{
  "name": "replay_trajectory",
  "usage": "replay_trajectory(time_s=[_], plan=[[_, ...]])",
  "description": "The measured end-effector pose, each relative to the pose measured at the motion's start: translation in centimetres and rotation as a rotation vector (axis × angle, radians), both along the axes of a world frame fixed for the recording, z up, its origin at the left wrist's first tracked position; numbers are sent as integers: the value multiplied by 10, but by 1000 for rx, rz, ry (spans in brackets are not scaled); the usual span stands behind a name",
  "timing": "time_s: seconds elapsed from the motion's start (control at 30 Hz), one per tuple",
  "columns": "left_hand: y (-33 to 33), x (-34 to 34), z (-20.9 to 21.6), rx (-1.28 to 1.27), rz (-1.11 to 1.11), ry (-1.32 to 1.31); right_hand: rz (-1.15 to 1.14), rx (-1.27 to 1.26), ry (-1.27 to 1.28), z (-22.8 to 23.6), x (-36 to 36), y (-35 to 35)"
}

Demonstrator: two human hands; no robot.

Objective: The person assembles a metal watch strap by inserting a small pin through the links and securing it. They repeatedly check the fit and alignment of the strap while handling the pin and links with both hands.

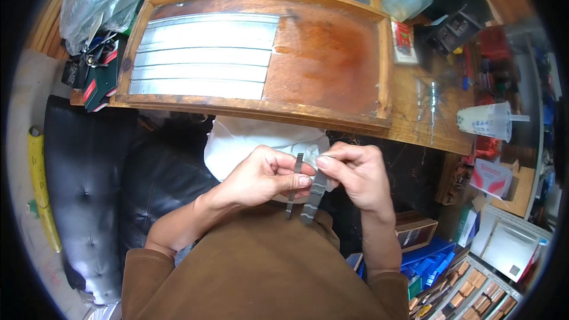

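Note:
My left hand (269, 175) is closed, with a narrow dark grey strip (290, 202) pinched between thumb and fingers; it hangs downward in front of my brown shirt. Beside it my right hand (358, 175) pinches the top of a wider grey strip (313, 200) with light bands across it. The two strips hang close together, slightly apart. What they are made of I cannot tell. Both hands are over my lap, above a white cloth (228, 142), just short of the wooden tray (249, 106) on the table.
Silvery flat strips (204, 53) fill the tray's left half. To the right stand a squeeze bottle (409, 1), a small red-and-white box (404, 44) and a plastic cup with a straw (483, 121). A plastic bag (104, 6) lies far left, above a black padded seat (86, 195).

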State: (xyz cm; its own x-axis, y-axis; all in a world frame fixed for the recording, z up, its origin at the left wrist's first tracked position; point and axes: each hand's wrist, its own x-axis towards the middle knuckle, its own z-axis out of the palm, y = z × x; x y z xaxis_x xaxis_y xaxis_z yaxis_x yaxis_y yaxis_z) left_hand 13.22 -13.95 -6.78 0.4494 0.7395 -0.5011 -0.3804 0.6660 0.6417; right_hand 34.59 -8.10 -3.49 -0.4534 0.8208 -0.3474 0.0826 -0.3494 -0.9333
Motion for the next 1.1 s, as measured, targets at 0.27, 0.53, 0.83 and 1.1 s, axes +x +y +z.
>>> replay_trajectory(time_s=[0.27,0.53,0.83,1.1], plan=[[-13,-8,-10,-39,2,37,46,-214,110,-40,-22,-13],[-14,-2,-16,-67,28,137,-156,-76,77,-44,-20,-36],[4,-1,-28,-117,145,88,265,245,-37,-44,16,-81],[10,3,-27,-105,164,123,117,422,52,-75,5,-101]])
